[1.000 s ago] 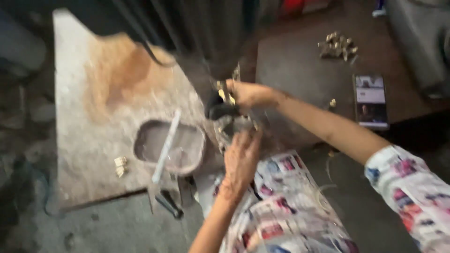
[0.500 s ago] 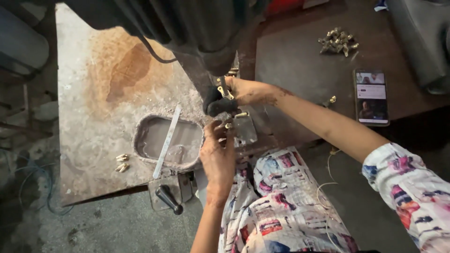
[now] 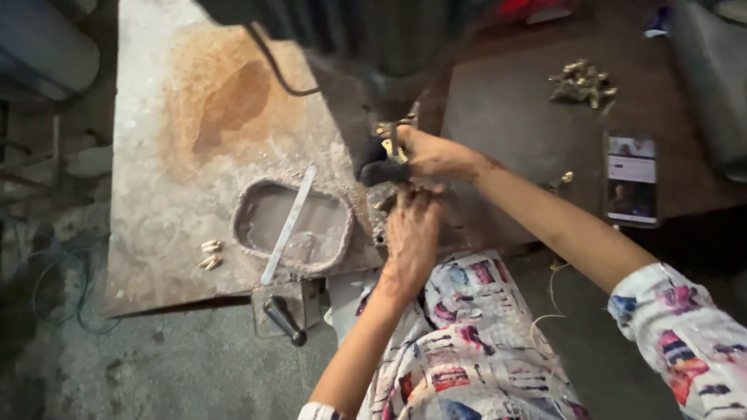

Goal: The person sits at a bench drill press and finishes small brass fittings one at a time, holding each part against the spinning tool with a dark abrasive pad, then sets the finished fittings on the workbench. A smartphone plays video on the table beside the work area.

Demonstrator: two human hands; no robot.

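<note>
My right hand (image 3: 440,155) reaches in from the right and is closed around a black knob (image 3: 375,169) with brass parts (image 3: 387,132) on it, under the dark machine head (image 3: 389,39). Just below, my left hand (image 3: 411,233) is raised, back toward the camera, with its fingertips pressed into the metal fixture (image 3: 381,222) beneath the knob. Whatever those fingers hold is hidden. Both hands are almost touching at the edge of the rusty metal table (image 3: 171,194).
An oval recess (image 3: 319,233) in the table holds grey liquid, with a flat metal strip (image 3: 289,224) lying across it. Small brass pieces (image 3: 208,255) lie to its left. A black handle (image 3: 284,319) hangs below the table edge. On the right are a brass pile (image 3: 582,82), a single brass piece (image 3: 566,177) and a phone (image 3: 632,179).
My left hand has risen from my lap to the fixture under the knob. My right hand has stayed on the knob.
</note>
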